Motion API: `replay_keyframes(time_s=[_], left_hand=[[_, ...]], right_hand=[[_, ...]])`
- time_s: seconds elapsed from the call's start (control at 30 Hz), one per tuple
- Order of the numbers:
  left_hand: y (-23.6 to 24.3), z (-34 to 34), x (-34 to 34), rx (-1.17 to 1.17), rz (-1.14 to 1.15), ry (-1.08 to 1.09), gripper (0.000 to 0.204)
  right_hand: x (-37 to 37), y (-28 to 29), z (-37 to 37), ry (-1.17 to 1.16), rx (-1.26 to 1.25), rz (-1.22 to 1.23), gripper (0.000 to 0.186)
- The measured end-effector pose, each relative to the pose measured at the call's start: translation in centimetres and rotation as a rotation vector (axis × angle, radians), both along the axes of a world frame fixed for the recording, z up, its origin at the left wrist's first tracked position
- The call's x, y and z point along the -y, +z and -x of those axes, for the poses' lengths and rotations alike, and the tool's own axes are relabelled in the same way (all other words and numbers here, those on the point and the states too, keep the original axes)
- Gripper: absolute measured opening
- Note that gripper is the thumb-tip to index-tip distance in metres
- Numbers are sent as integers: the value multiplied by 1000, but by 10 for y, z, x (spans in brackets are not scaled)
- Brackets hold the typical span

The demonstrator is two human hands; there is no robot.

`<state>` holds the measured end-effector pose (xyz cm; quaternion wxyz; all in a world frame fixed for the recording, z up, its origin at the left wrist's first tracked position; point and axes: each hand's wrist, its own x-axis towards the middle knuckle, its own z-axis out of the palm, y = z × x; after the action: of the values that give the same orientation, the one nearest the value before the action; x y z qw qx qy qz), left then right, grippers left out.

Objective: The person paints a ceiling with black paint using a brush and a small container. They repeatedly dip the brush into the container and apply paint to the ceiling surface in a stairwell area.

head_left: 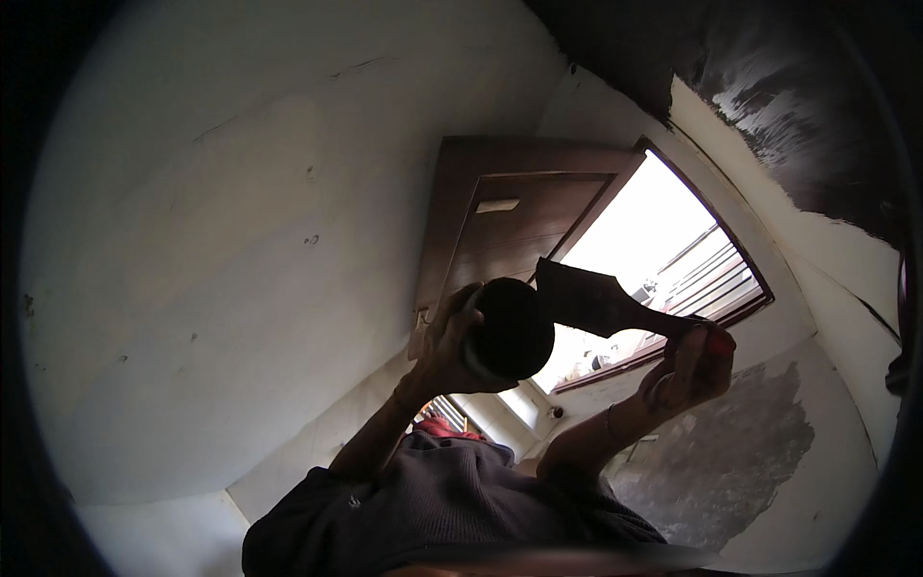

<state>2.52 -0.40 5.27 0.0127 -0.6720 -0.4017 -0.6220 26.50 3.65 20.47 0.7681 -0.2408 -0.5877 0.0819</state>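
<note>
My left hand (444, 346) grips a dark, round, open-topped container (510, 327) from its left side and underneath; what is inside is too dark to make out. My right hand (692, 375) is closed on a dark, flat tool (596, 300) with a wide end and narrow neck, like a brush or scraper, with some red at the grip. The tool's wide end is at the container's right rim, silhouetted against the bright opening; I cannot tell if they touch.
A brown door (519, 212) stands open beside a bright opening (615, 221) with bars. A pale surface (212, 240) fills the left. Dark, rough coating (779, 125) covers the upper right, and a grey patch (711, 462) marks the lower-right wall.
</note>
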Motion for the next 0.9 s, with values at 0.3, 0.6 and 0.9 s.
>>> replay_keyframes(time_s=[0.3, 0.6, 0.9], left_hand=[[-6, 3, -2, 17, -14, 18, 105], [-12, -2, -3, 15, 29, 7, 107], [-19, -3, 4, 33, 80, -6, 109]], right_hand=[[-8, -4, -4, -92, -32, 12, 38], [-19, -14, -22, -746, 613, -537, 26], [-28, -36, -42, -515, 454, -252, 42]])
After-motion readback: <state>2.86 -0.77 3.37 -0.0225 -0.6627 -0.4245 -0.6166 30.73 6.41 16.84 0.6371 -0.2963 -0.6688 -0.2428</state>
